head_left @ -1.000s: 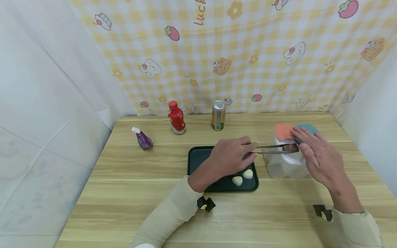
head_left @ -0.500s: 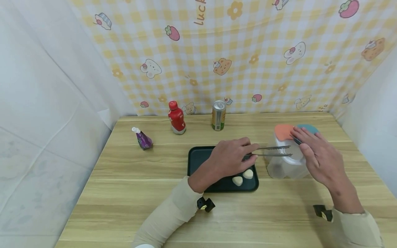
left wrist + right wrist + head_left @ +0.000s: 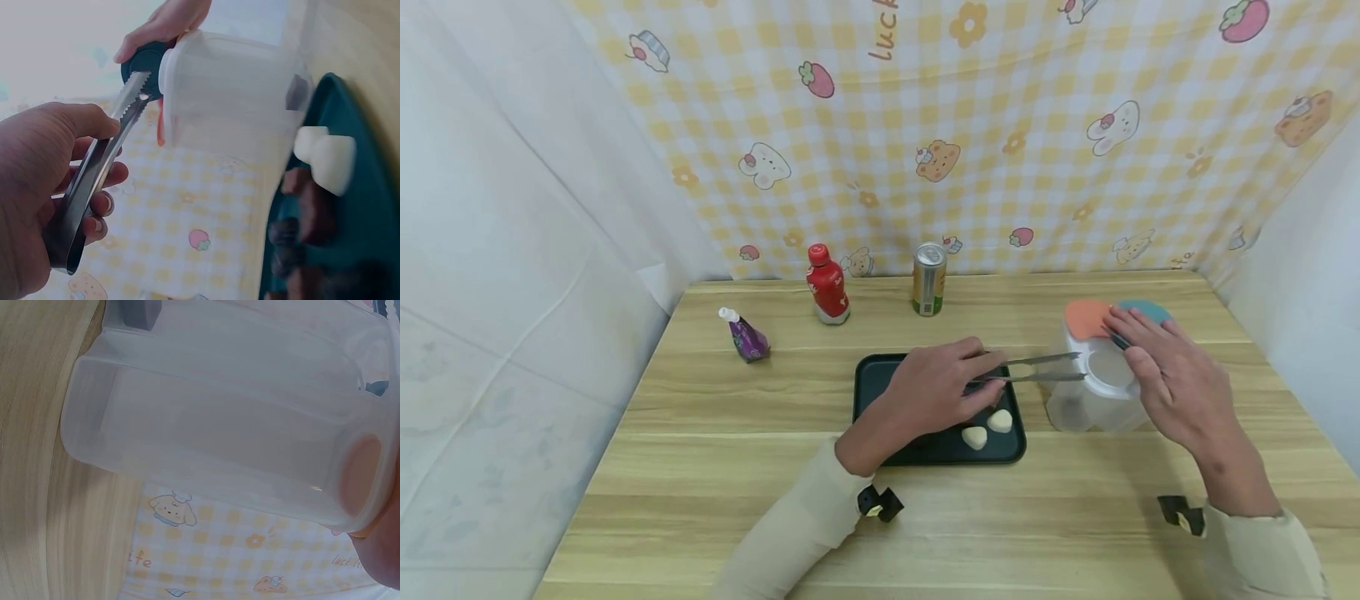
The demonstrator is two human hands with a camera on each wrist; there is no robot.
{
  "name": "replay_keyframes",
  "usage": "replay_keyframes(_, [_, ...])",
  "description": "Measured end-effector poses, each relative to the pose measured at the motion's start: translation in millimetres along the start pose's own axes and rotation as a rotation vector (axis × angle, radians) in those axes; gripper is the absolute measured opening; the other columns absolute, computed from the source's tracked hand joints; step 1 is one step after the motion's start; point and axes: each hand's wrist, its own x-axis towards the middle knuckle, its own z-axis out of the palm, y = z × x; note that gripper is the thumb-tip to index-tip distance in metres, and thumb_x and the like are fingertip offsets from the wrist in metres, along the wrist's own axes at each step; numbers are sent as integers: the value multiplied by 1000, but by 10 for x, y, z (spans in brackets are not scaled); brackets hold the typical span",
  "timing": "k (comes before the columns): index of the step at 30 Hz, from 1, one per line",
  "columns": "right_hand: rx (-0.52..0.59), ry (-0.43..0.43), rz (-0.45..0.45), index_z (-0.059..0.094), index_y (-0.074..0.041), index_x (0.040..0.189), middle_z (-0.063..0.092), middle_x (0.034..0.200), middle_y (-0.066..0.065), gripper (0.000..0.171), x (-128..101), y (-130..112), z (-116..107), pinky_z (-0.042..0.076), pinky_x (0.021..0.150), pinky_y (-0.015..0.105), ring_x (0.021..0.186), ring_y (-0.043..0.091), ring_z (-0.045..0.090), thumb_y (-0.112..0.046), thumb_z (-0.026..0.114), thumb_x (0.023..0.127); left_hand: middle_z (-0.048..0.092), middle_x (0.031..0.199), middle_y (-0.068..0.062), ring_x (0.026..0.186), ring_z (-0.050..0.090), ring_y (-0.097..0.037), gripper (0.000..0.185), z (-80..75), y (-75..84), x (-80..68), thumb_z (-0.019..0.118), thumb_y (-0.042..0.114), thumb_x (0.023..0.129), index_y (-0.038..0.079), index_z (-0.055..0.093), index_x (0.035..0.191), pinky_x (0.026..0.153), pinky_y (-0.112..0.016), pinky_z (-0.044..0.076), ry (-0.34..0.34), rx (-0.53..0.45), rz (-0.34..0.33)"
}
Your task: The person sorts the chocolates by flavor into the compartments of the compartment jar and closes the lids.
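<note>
My left hand point(image 3: 934, 390) grips metal tongs point(image 3: 80, 203), their serrated tips spread a little with nothing between them. In the head view the tips point at the round opening of a clear plastic container point(image 3: 1075, 410). My right hand point(image 3: 1183, 375) rests over the container's top and holds up a dark green lid point(image 3: 145, 61) between thumb and fingers. A dark block point(image 3: 142, 312) lies at the container's bottom. Below the left hand, a dark green tray point(image 3: 874, 379) bears two whitish pieces point(image 3: 334, 164), brown blocks point(image 3: 315, 212) and dark round pieces point(image 3: 287, 259).
Orange point(image 3: 1086, 318) and teal lids point(image 3: 1142, 310) cover other parts of the container. Toward the back stand a can point(image 3: 928, 282) and a red bottle point(image 3: 827, 287). A purple pouch point(image 3: 748, 340) with a white cap stands at the left. A patterned cloth point(image 3: 880, 150) hangs behind the table.
The brown block held in the tongs a second ago has left them over the container's opening. My left hand and the tongs have drawn back to the left. The right hand keeps its place.
</note>
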Motion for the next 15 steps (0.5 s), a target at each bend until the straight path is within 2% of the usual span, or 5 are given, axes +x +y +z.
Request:
replay_keyframes(9, [8, 2, 16, 59, -4, 145, 56, 146, 17, 42, -8, 9, 1, 20, 121, 33, 144, -1, 34, -21, 41, 111, 67, 99, 3, 59, 51, -5, 29, -20, -178, -457, 68, 32, 100, 18, 76, 124, 46, -17, 32, -51, 43, -60])
replay_keyframes(15, [18, 11, 9, 60, -4, 145, 57, 145, 16, 42, -5, 25, 17, 20, 120, 32, 143, -4, 33, -22, 41, 111, 66, 96, 2, 58, 50, -7, 31, -83, -321, -755, 71, 33, 98, 18, 77, 124, 44, -20, 32, -136, 86, -124])
